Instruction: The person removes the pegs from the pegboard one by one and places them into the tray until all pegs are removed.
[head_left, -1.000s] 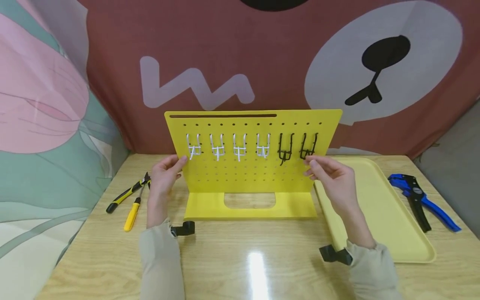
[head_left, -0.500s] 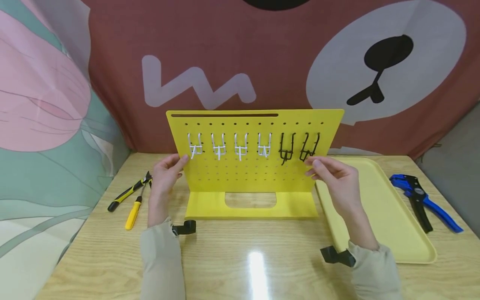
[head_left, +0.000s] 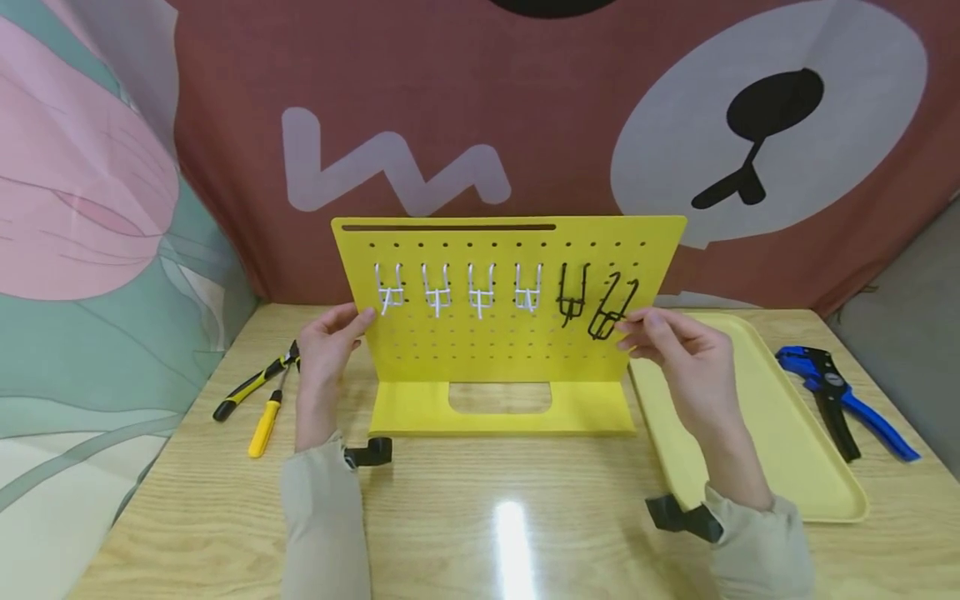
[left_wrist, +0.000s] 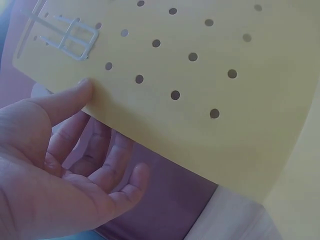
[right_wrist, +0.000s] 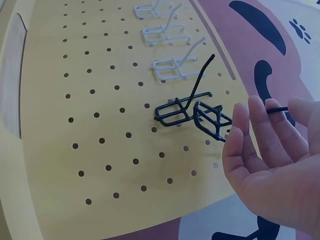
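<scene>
Pegboard (head_left: 495, 369), yellow, standing on surface (head_left: 435, 517). Left hand (head_left: 326, 346): fingers gripping board's left edge. Right hand (head_left: 697, 367): fingers pinching prong of rightmost black hook (head_left: 609, 317), tilted before board's right side, beside straight-hanging black hook (head_left: 572, 307).

We see a wood-grained table (head_left: 427, 517) with a bright reflection (head_left: 513, 546); behind it is a reddish-brown printed cloth (head_left: 555, 108), and at right a grey surface (head_left: 918, 292).

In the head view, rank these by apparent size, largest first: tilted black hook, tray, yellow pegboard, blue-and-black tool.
1. Yellow pegboard
2. Tray
3. Blue-and-black tool
4. Tilted black hook, partly hidden by fingertips
</scene>
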